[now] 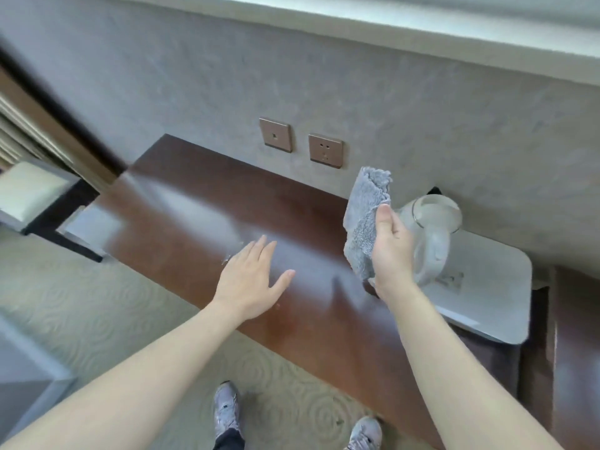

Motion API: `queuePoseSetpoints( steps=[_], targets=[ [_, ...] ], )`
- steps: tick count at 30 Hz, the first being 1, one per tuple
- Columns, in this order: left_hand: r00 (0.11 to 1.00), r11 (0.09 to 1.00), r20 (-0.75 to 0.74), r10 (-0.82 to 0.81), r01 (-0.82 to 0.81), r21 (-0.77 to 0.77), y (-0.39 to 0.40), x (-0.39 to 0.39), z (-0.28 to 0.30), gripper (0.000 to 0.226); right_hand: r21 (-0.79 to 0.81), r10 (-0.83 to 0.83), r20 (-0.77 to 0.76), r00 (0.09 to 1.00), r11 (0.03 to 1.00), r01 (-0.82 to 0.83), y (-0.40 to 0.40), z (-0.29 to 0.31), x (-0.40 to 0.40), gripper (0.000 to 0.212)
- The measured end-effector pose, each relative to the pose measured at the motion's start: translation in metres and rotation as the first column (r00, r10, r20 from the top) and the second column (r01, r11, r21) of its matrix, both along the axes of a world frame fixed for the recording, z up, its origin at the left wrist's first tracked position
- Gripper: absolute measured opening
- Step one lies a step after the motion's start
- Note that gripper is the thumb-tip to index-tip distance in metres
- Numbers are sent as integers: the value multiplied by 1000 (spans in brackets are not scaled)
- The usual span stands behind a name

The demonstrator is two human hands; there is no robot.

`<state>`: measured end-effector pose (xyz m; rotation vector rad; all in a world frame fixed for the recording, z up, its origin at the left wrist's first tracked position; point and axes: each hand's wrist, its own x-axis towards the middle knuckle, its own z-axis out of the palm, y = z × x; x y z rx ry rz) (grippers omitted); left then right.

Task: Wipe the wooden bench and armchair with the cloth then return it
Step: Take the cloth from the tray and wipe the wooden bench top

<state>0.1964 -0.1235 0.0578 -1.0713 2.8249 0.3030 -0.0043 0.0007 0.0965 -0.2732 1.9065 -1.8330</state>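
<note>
A long dark-brown wooden bench (201,203) runs along the grey wall, its top glossy with a pale sheen. My right hand (394,251) holds a grey fluffy cloth (365,219) upright, lifted above the bench's right part. My left hand (251,277) hovers flat over the bench's front middle, fingers spread, holding nothing. At the far left stands an armchair (35,196) with a dark frame and a pale seat cushion, only partly in view.
A white tray (487,293) on the bench's right end carries a white kettle (431,232), right behind my right hand. Two bronze wall sockets (325,151) sit above the bench. Patterned carpet (81,303) and my shoes (227,414) are below.
</note>
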Motion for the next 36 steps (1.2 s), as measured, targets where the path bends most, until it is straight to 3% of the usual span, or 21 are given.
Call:
queuePoseSetpoints(
  steps=[4,8,13,17,21,26,30,32,36],
  targets=[
    [998,1000,56,-3,2,23,-48,54,-26,90,132,-42,-36,998,990,47,-27,-36,47,36],
    [990,995,111,-83,76,67,-108,98,-68,93,249,-190,-102,976,945,211,-40,-81,89,43],
    [976,986,145,-162,153,71,-173,128,-113,104,426,-405,-212,889,781,457,-43,-123,146,37],
    [975,979,92,-201,196,59,-203,128,-138,111,468,-422,-367,829,687,557,-48,-142,187,34],
    [972,974,70,-223,220,43,-214,119,-160,114,579,-305,-375,875,661,478,-51,-169,222,51],
    [973,976,91,-214,217,-28,-206,113,-183,108,710,0,-331,944,659,249,-62,-205,243,40],
    [974,973,64,-217,221,-65,-208,114,-192,104,838,208,-404,891,475,269,-68,-219,246,73],
    [977,974,30,-213,215,-71,-209,113,-194,103,883,257,-379,889,389,264,-70,-224,238,75],
    [977,972,15,-214,214,-92,-209,113,-195,101,907,238,-356,904,323,271,-63,-228,200,73]
  ],
)
